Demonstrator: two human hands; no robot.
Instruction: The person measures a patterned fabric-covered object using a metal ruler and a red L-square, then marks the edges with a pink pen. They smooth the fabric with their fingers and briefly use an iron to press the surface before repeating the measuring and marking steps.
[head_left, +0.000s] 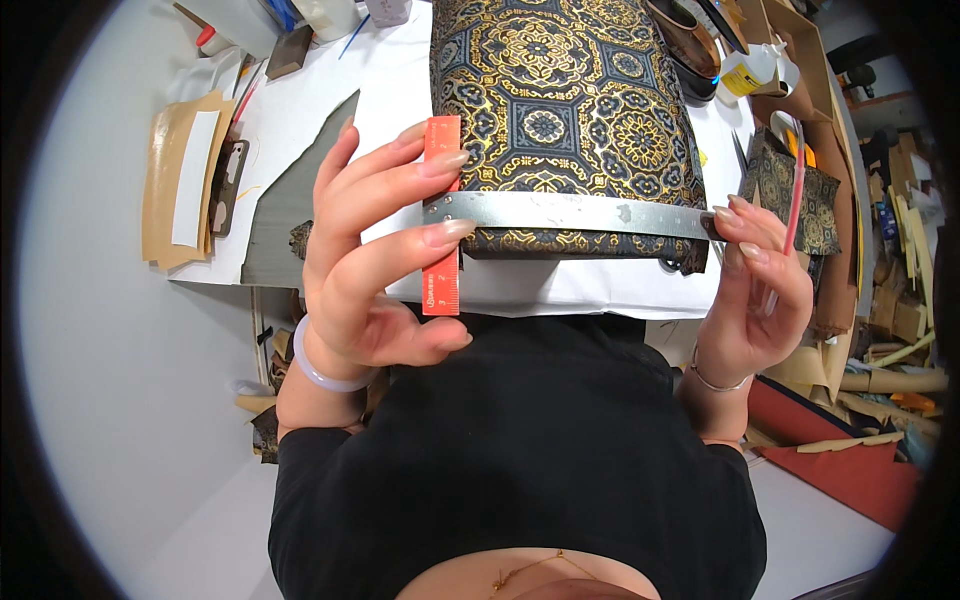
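- Left hand (355,265), centre-left: loosely open, fingertips on red ruler (440,280)
- Right hand (762,285), centre-right: curled around pink stick (797,200), touching metal ruler (570,213)
- Patterned fabric (545,125), upper centre

The ruler (570,213) has a bare metal blade with a dull sheen, smooth but scuffed and spotted; its red crosspiece (440,272) looks like smooth plastic. The patterned cloth (545,90) looks woven, its gold parts glinting against a duller dark ground. The white paper (570,285) is matt. The pale bracelet (325,371) is glossy, the thin bangle (718,380) shiny metal, the black shirt (520,450) matt cloth.
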